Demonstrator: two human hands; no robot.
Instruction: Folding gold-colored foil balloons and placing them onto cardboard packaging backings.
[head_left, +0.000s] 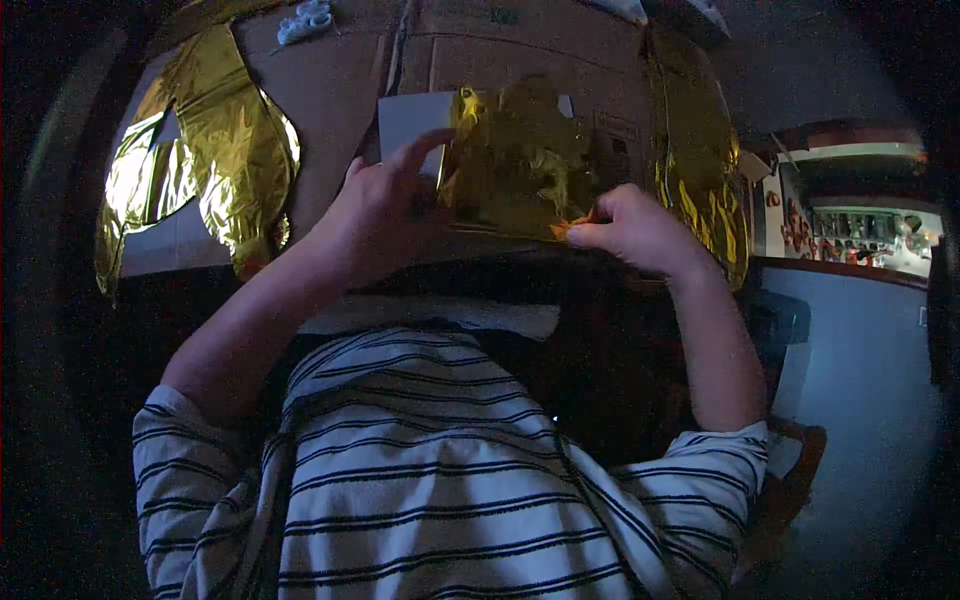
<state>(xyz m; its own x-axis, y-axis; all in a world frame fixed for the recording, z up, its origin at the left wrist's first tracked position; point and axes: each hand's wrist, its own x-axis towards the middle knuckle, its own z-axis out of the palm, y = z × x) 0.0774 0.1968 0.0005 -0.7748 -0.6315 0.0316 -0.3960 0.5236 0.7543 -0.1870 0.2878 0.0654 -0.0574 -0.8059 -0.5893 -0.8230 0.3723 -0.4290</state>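
Note:
A crinkled gold foil sheet (510, 190) lies in front of me over a white card (410, 120), whose left part shows past the foil. My right hand (640, 232) pinches the foil's near right corner between thumb and fingers, and the corner is bunched up there. Beside the foil's left edge is my left hand (385, 205), with one finger stretched over the card toward that edge. Its fingers are apart; its underside is in shadow, so whether it touches the foil is hard to tell.
Flattened brown cardboard (325, 110) covers the work surface. A large gold foil piece (225, 120) with cut-outs hangs over its left edge, and another foil strip (700, 170) over the right. A small whitish-blue bundle (305, 22) sits at the far left. Right is a lit shelf (850, 228).

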